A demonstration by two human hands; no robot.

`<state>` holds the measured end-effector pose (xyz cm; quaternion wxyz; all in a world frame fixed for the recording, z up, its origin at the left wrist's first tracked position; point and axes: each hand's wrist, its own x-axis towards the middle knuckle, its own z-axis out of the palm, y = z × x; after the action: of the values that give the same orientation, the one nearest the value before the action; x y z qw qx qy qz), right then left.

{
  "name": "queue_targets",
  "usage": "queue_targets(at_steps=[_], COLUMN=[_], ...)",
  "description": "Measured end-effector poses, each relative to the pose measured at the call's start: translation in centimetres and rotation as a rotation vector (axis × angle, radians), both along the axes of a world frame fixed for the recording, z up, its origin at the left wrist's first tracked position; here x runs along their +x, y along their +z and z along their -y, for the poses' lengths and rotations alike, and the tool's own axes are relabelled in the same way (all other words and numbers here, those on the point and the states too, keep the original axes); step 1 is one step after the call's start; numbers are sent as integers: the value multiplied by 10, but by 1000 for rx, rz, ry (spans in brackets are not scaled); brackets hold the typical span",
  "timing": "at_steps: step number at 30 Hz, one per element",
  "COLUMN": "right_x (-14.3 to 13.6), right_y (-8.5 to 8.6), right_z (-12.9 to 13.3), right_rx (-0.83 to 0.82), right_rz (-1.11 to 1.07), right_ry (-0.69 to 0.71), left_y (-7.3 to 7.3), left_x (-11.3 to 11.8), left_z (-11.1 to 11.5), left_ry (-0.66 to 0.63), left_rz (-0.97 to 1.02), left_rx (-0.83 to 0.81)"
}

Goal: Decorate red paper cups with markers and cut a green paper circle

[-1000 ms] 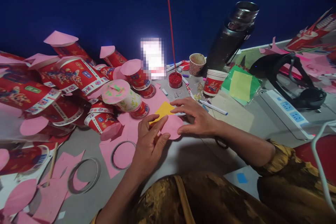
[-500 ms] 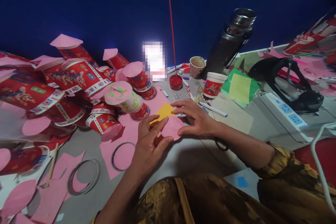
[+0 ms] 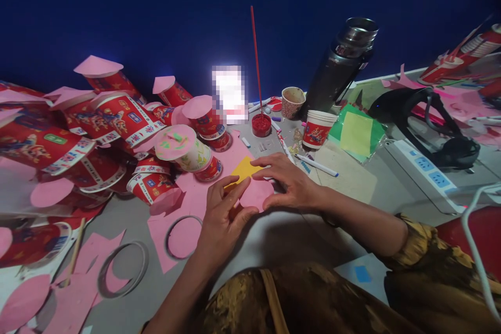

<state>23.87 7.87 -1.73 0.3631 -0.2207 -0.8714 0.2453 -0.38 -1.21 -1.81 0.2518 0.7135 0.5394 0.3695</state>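
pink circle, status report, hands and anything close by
Left hand at left edge of pink circle; right hand at right edge; yellow paper just beyond.

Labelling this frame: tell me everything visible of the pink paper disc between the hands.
The pink paper disc is plain, thin-looking and matte, with a rounded outline partly hidden. Its broad side faces up, just nearer than the yellow paper. The left hand covers its left edge; the right hand appears to touch its lower right edge. Whether it is perfectly flat is unclear.
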Motion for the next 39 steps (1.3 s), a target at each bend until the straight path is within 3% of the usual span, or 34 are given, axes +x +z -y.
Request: queue_targets(at_steps=[5,15,20,25,33,39], right_x=[3,6,7,9,6,6], right_y=[1,0,3,8,4,0], right_z=[-2,-4,-5,-4,-1,-2], right_rx=[-60,-359,-275,-146,-56,-50], right_rz=[-15,-86,-69,-53,0,-4], right_ry=[-1,-31,-81,-80,-63,-61], left_y=[5,3,2,8,18,16], left_x=[2,3,3,6,12,15], left_z=[1,1,3,4,6,4], left_ry=[-8,11,18,32,208,203], left_rz=[-21,-10,-22,-13,29,111], left_rx=[17,29,20,122,314,253])
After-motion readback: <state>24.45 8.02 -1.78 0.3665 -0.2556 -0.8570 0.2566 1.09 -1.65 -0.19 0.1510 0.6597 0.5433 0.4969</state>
